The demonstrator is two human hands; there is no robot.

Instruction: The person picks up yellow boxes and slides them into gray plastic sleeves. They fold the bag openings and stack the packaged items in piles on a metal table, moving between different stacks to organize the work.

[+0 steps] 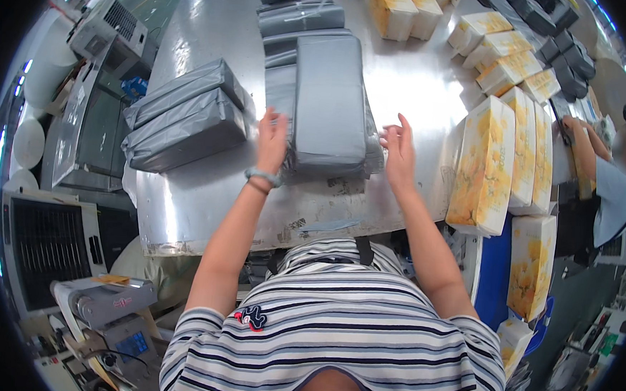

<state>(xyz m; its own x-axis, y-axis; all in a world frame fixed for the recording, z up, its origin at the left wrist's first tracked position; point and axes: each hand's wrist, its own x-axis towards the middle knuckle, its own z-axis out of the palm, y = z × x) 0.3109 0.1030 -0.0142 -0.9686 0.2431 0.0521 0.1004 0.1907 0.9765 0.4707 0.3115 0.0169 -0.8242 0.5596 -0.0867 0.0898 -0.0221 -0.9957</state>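
A grey plastic-wrapped parcel (329, 100) lies on a metal table (204, 217) in front of me, its smooth broad face up. It rests partly over other grey wrapped packages (279, 93) on its left. My left hand (272, 139) is beside the parcel's left edge, fingers extended and apart; whether it touches the wrapping I cannot tell. To the right of the parcel my right hand (400, 154) hovers with spread fingers and nothing in it. Loose grey plastic (375, 138) shows between that hand and the parcel.
Two grey wrapped bundles (188, 127) lie on the left side of the table. White and yellow flower-patterned packs (481, 163) line the right, with more (392, 10) at the far edge. A co-worker (615, 178) is at far right. Machines (106, 301) stand at lower left.
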